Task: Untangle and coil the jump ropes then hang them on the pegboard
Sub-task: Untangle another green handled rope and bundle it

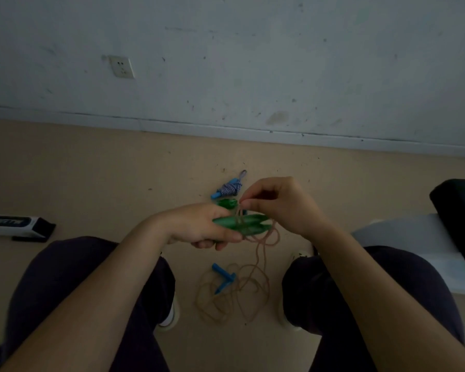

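My left hand (199, 226) grips the green handles (242, 223) of a jump rope at mid-frame, above the floor. My right hand (277, 205) pinches the tan cord (263, 253) just above those handles, where it loops around them. The rest of that cord hangs down into a loose tangle (234, 294) on the floor between my knees. Two blue handles (223, 279) lie crossed in that tangle. Farther away on the floor lies a coiled blue-and-white rope (230, 187) with blue handles. No pegboard is in view.
A white wall with a socket (122, 67) and a baseboard runs across the back. A black-and-white box (14, 224) lies on the floor at the left. A black object (459, 208) on a white surface stands at the right. My legs frame the tangle.
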`<state>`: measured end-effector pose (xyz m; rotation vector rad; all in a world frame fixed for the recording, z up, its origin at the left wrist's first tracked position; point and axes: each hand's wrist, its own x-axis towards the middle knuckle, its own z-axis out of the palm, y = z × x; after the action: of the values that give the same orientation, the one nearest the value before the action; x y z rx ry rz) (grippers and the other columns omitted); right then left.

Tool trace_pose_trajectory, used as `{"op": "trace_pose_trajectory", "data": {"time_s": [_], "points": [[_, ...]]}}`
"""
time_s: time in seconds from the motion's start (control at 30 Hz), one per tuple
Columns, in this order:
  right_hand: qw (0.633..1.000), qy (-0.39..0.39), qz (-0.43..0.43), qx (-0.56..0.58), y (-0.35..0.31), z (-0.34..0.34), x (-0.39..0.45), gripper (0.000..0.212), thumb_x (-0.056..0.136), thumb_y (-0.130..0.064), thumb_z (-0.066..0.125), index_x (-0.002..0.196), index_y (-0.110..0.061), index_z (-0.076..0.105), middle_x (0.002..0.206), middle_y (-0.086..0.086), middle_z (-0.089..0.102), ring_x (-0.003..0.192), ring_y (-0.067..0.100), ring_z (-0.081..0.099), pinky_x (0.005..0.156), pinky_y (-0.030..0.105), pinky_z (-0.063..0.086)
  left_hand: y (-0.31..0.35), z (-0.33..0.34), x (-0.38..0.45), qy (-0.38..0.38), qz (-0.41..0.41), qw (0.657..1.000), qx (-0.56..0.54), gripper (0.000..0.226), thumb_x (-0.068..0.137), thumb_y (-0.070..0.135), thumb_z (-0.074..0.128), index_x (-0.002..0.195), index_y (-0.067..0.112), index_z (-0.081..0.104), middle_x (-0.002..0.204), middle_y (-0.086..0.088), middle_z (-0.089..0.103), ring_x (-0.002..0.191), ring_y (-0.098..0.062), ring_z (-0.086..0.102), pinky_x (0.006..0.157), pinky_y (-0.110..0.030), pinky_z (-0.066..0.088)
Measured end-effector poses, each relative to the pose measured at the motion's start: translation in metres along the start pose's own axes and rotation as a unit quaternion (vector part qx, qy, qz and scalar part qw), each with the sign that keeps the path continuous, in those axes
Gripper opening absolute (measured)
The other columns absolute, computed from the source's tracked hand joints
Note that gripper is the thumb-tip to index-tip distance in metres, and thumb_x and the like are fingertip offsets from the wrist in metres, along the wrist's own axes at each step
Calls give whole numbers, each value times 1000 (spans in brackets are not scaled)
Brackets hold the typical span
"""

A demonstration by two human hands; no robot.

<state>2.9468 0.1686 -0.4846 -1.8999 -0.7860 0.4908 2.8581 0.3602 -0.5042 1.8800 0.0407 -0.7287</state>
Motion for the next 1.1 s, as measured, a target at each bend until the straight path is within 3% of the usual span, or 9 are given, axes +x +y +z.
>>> {"op": "trace_pose_trajectory", "data": {"time_s": [0.13, 0.27, 0.43, 0.5, 0.63, 0.77, 0.9, 1.1], "points": [[1000, -23, -12, -13, 0, 6, 0, 8, 83, -12, 76, 89, -6, 75, 85, 9, 72, 69, 7, 62, 69, 26, 54, 5, 7, 3, -31, 28, 997, -58, 8, 85, 53, 71, 82, 45, 73, 68, 4, 63, 45, -7, 41, 41, -18, 32], [999, -30, -23, -12, 2, 7, 0, 9, 84, -12, 75, 91, -7, 73, 87, 7, 72, 75, 8, 64, 72, 23, 53, 5, 12, 7, -15, 37, 995, -94, 38, 76, 69, 64, 89, 35, 74, 68, 1, 64, 44, -7, 40, 41, -17, 32], [999, 7, -25, 42, 3, 5, 1, 15, 84, -10, 74, 89, -7, 60, 79, 2, 65, 67, 10, 60, 62, 19, 49, 1, 8, 9, 44, 36, 992, -114, 25, 96, 43, 60, 108, 23, 67, 69, -2, 62, 47, -8, 40, 43, -19, 31], [998, 2, -23, 63, 4, 2, 2, 13, 87, -11, 72, 91, -6, 60, 78, 2, 63, 67, 7, 58, 60, 18, 46, 2, 4, 6, 65, 40, 987, -140, 25, 94, 41, 58, 110, 22, 59, 70, -2, 62, 49, -9, 40, 44, -20, 32], [997, -36, -5, 70, 7, -4, 1, 27, 86, -17, 73, 109, -6, 63, 99, 16, 67, 80, 27, 67, 70, 32, 57, 4, -1, 0, 81, 47, 980, -175, 32, 90, 43, 55, 114, 22, 53, 73, -4, 64, 50, -10, 41, 45, -21, 30], [994, -75, -14, 73, 7, -4, -2, 39, 80, -12, 78, 114, -7, 61, 100, 13, 65, 77, 14, 65, 70, 26, 55, 3, -3, -1, 92, 68, 965, -237, 27, 91, 38, 59, 110, 19, 55, 74, -7, 64, 50, -12, 42, 44, -20, 32], [996, -65, -18, 65, 7, -5, -2, 41, 77, -12, 81, 113, -8, 61, 93, 10, 66, 69, 10, 62, 63, 25, 53, 3, -3, -1, 114, 83, 957, -255, 34, 89, 32, 68, 116, 12, 60, 79, -11, 68, 52, -12, 49, 41, -18, 34], [998, -53, -10, 25, 10, -2, 0, 33, 77, -14, 82, 107, -17, 68, 87, -7, 63, 65, -5, 58, 57, 12, 46, 4, 7, 4, 99, 42, 966, -234, 27, 106, 22, 47, 124, 5, 58, 77, -1, 64, 58, -10, 49, 46, -19, 32]]}}
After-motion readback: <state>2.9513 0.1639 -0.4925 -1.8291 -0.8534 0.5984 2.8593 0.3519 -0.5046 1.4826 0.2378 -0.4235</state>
